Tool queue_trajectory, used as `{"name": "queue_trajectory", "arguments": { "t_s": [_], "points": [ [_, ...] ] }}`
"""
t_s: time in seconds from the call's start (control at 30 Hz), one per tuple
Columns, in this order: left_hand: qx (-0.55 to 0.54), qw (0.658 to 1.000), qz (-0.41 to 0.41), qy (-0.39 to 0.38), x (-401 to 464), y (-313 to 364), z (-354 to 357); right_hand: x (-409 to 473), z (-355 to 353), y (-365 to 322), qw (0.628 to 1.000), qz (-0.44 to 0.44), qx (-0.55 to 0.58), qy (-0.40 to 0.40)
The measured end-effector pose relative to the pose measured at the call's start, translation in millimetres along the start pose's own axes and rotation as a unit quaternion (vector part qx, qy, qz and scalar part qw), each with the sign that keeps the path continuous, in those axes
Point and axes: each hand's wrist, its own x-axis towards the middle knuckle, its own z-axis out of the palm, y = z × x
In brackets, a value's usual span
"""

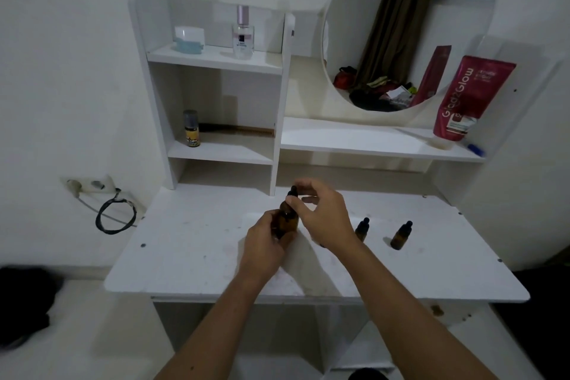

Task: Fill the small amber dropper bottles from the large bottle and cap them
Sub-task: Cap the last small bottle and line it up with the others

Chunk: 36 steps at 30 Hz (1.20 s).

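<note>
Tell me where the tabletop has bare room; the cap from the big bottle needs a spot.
Bare: the tabletop's left half, from the left hand to the edge, and the right end past the two small dropper bottles. Crowded: the middle, where both hands hold the large amber bottle.

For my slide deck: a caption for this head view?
Left hand holds large amber bottle; right hand pinches its dropper cap.

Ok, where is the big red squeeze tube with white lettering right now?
In the head view, the red squeeze tube stands cap-down at the right end of the white shelf, leaning back beside the round mirror, with a blue pen near its base.
</note>
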Motion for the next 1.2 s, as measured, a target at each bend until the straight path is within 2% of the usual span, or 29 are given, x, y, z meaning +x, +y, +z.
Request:
{"name": "queue_trajectory", "arguments": {
  "t_s": [0.2,0.37,0.53,0.6,0.77,0.93,1.13,1.2],
  "points": [
    [-0.007,1.000,-0.003,-0.004,-1.3,1.2,-1.0,6.3,5.9,-5.0,0.998,0.035,-0.024,0.042],
    [-0.006,1.000,-0.004,0.000,-2.1,0.9,-1.3,3.1,7.4,-3.2,1.000,0.009,-0.023,-0.014],
    [-0.001,1.000,-0.008,-0.004,-1.7,0.2,-0.3,3.6,11.7,-5.2,0.997,0.030,-0.047,0.053],
    [-0.001,1.000,-0.003,-0.001,-1.4,-1.2,0.3,2.3,12.3,-4.0,0.997,0.005,-0.040,0.059],
    [-0.003,1.000,0.007,0.006,-0.2,-2.2,0.6,-1.0,7.8,2.0,0.999,-0.038,-0.031,0.017],
    [-0.010,1.000,-0.006,-0.003,-1.7,0.9,-0.1,6.1,6.3,1.8,0.998,-0.005,-0.054,0.026],
    [-0.001,1.000,-0.002,0.005,-1.6,1.6,-0.2,4.6,1.3,6.3,0.998,-0.029,-0.030,-0.052],
    [-0.002,1.000,-0.005,0.002,-1.4,1.2,0.0,6.4,0.8,6.3,0.998,-0.026,-0.034,-0.048]
  ]
}}
